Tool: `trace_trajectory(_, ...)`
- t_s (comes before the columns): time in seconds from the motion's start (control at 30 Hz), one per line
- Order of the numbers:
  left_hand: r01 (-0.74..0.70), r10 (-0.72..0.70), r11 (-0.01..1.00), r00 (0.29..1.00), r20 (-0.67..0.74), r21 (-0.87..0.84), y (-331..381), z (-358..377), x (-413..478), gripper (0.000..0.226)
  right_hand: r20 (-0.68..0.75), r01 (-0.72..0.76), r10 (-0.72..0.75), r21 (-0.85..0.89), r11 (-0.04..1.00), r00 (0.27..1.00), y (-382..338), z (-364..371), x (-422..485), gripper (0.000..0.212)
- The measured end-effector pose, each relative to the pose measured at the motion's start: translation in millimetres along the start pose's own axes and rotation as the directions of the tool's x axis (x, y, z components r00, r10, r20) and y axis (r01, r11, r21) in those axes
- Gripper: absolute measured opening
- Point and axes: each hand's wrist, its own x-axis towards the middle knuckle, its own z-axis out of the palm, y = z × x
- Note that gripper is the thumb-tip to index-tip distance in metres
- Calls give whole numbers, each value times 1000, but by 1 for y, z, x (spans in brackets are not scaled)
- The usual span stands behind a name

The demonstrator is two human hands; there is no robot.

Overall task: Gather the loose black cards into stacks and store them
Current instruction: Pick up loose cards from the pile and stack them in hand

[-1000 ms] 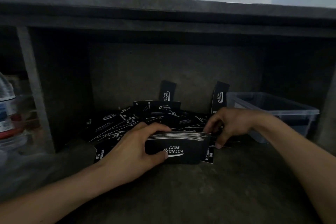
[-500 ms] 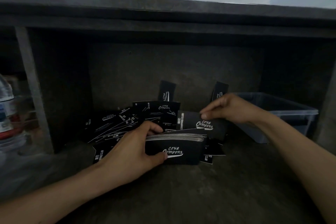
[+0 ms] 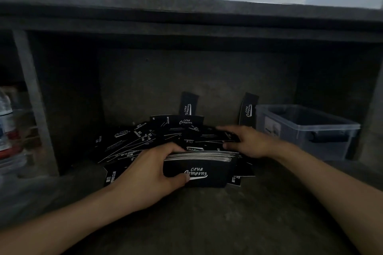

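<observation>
Concrete shelf floor [image 3: 207, 223], bare and grey, serves as the work surface. Left hand [image 3: 149, 172]: curled round the near end of the card stack [image 3: 199, 170], thumb on the front face and fingers over the top edge; the stack stands on its long edge, probably so the white card edges stay squared and new cards can be added at the back. Front face reads "CLUB Camping" in white script over a swoosh. Right hand [image 3: 248, 143]: reaches into the heap, fingers over and thumb under one loose card [image 3: 224, 137], apparently pinching it for pickup; motion blur makes this uncertain. Loose black cards [image 3: 141, 141]: unsorted, overlapping heap behind and left of the stack, printed "CAMPING CLUB" in block letters and the same script logo. Two upright cards [image 3: 188, 105], leaning on the back wall, same logo. Clear plastic bin [image 3: 306, 128], right, likely storage; label unreadable. Bottle [image 3: 6, 126], far left, label blurred.
</observation>
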Motion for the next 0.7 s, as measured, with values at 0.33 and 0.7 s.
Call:
trace_trajectory(0.33, -24, 24, 1000, 1000, 4, 8, -1, 2, 1, 34, 7, 10, -9, -202, 979, 1000, 9, 1, 10, 57)
trace_trajectory(0.7, -15, 15, 1000, 1000, 1, 1, 2, 0, 0, 32, -375, 185, -255, -213, 959, 891, 7, -5, 13, 29)
